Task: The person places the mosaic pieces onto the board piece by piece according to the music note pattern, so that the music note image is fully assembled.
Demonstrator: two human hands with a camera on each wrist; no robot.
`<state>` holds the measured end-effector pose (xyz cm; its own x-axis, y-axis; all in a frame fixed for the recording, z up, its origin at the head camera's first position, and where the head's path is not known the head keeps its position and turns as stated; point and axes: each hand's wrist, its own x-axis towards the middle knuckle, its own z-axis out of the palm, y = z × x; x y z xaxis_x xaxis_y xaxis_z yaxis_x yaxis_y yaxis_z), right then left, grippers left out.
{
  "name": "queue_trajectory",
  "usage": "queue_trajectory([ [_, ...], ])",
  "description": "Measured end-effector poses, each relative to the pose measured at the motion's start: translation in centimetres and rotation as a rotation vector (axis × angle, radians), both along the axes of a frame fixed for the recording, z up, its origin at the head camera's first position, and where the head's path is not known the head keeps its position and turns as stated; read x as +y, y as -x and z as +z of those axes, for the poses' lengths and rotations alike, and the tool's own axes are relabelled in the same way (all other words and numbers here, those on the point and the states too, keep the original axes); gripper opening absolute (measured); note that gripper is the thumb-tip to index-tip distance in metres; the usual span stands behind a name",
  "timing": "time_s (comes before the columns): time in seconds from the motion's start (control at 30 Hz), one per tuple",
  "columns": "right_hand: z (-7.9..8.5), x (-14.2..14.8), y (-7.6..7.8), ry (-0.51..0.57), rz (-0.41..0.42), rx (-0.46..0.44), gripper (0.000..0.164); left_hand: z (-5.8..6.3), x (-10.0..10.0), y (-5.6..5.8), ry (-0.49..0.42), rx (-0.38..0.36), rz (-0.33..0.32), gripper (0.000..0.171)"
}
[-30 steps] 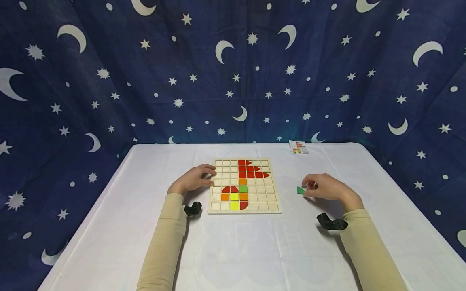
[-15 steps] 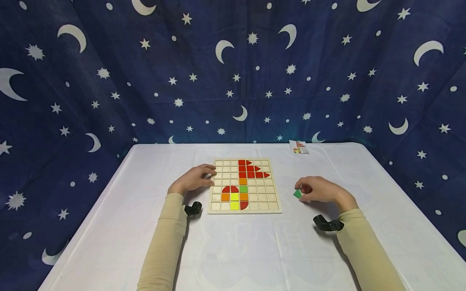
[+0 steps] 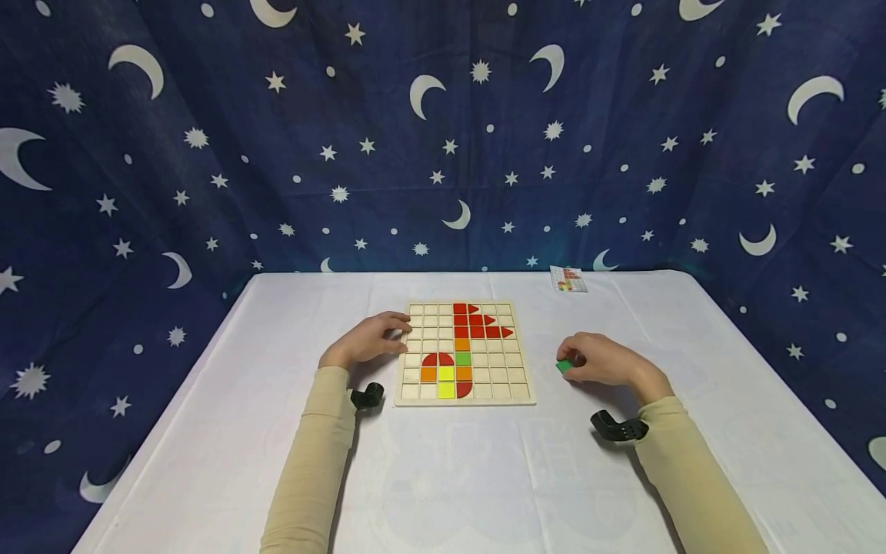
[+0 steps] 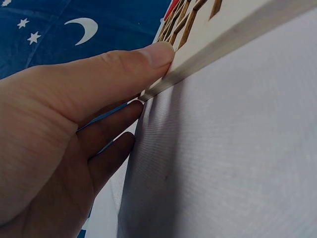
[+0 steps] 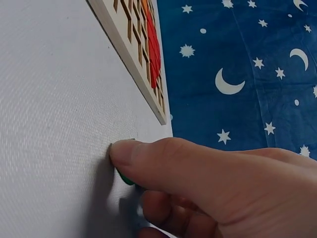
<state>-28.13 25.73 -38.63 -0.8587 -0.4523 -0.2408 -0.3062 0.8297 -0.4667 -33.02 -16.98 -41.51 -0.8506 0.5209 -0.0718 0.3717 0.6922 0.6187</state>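
In the head view a wooden grid board [image 3: 494, 362] lies flat on the table, with red, orange, yellow and green tiles set in some of its squares. My left hand [image 3: 367, 340] is at the board's left side; in the left wrist view its thumb [image 4: 119, 69] touches the rim while the fingers extend beside it. To the right of the board, my right hand [image 3: 609, 360] pinches a small green tile [image 3: 564, 367] between thumb and fingers, low over the cloth. Seen from the right wrist, most of that tile hides behind the thumb; only a rounded green edge [image 5: 126, 179] shows.
A small printed card [image 3: 569, 279] with a similar coloured pattern lies near the table's back edge. White cloth [image 3: 471, 477] covers the table. A dark blue curtain [image 3: 388, 138] with moons and stars hangs behind and at the sides.
The right hand has taken the green tile between thumb and fingers and moved slightly left with it, towards the board. The left hand and the board stay where they were.
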Motion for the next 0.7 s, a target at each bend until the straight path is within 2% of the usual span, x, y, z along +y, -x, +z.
queue_trajectory([
  [0.3,0.7,-1.3,-0.2,0.067,0.037,0.051,0.024,0.0,0.0,0.1,-0.008,0.000,-0.006,0.043],
  [0.7,1.8,-6.7,-0.2,0.079,0.193,0.118,0.022,-0.1,-0.1,0.1,-0.006,0.008,-0.012,0.044],
])
